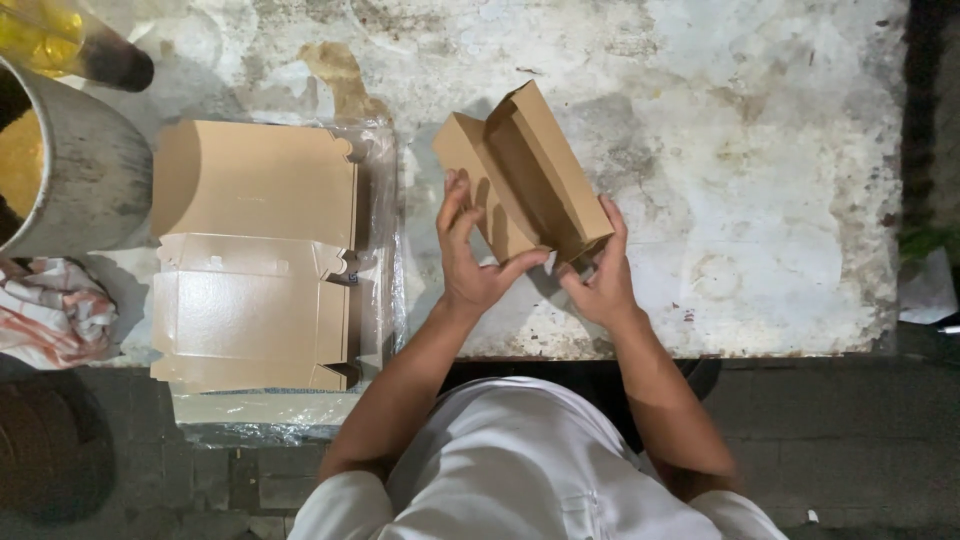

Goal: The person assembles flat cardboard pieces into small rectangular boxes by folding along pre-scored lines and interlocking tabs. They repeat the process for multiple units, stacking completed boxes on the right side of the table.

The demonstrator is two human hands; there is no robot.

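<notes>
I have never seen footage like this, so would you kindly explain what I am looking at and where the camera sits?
There is no machine here: a person works with two bare hands, filmed by one camera worn on the head, looking straight down. The left hand and right hand together hold a brown cardboard box, partly folded into shape, above a worn, stained table. To the left lies a stack of flat, unfolded boxes on clear plastic wrap. Further left stand a large grey metal pot and a crumpled cloth.
</notes>
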